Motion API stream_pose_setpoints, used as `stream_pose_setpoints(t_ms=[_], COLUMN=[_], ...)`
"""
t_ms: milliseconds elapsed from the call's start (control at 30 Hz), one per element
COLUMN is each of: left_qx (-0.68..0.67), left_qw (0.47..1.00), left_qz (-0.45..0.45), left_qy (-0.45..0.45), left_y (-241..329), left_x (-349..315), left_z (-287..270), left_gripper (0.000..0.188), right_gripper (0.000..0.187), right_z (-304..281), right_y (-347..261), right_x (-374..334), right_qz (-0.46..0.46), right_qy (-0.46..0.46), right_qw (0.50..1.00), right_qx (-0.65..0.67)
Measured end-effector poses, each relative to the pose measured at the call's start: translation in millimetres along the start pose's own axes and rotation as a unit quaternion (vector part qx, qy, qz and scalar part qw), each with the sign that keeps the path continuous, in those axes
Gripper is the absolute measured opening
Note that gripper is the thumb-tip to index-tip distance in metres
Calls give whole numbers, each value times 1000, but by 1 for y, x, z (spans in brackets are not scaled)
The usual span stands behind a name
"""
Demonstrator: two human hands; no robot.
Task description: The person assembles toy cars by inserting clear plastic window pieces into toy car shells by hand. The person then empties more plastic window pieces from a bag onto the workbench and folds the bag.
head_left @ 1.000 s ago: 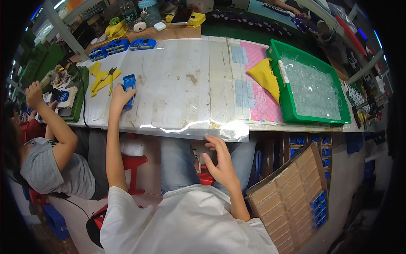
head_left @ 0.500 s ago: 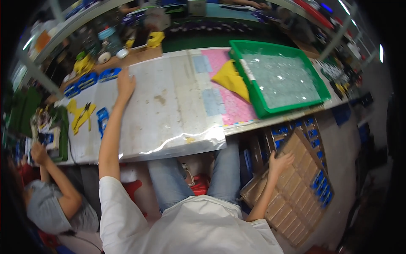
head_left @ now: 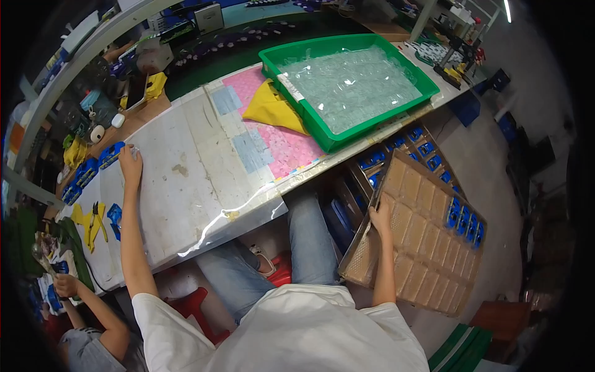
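Observation:
My left hand (head_left: 131, 167) is stretched out over the left part of the white worktable (head_left: 180, 204). Its fingers are drawn together beside a row of blue parts (head_left: 90, 170), and a small clear glint shows at the fingertips. Whatever they pinch is too small to name. Down at my right side, my right hand (head_left: 382, 217) grips the left edge of a brown compartment tray (head_left: 412, 229), which is tilted. Most of its pockets show brown; several blue pieces (head_left: 465, 222) sit near its right edge.
A green bin (head_left: 328, 141) of clear plastic pieces stands at the table's right, with a yellow cloth (head_left: 273, 108) against it. Yellow-handled pliers (head_left: 93, 226) and a blue part (head_left: 114, 221) lie left. Another tray of blue pieces (head_left: 427, 149) sits below the table. A co-worker's arm (head_left: 102, 310) is at lower left.
The view has swung to the right. My right hand, its fingers spread at the tray earlier, has now closed on the tray's edge. My left hand stays near the blue parts.

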State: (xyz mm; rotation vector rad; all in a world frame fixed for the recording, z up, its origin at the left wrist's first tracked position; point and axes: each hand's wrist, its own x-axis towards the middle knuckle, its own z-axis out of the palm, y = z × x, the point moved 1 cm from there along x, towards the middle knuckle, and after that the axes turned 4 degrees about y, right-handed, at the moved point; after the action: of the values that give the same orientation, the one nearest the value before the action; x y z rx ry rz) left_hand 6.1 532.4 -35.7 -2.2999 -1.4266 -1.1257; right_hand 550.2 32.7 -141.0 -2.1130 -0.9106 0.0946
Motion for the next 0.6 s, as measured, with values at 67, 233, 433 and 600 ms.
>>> stream_pose_setpoints(t_ms=[67, 233, 433, 600], left_qx=[16, 2, -41, -298], left_qw=[1000, 1000, 995, 927], left_qz=[-5, -21, -75, -223], left_qy=[-5, 10, 50, 50], left_y=[5, -15, -14, 28], left_x=[2, -1, 0, -5], left_z=[-1, 6, 4, -6], left_gripper=[21, 23, 32, 29], right_gripper=[53, 60, 62, 59], right_z=[-6, -29, -67, -84], right_y=[1, -8, -20, -38], right_x=[-10, -51, -122, -163], right_qz=[-8, -20, -78, -92], right_qy=[-4, -96, -196, -243], right_qw=[1000, 995, 977, 963], right_qx=[-8, -3, -28, -76])
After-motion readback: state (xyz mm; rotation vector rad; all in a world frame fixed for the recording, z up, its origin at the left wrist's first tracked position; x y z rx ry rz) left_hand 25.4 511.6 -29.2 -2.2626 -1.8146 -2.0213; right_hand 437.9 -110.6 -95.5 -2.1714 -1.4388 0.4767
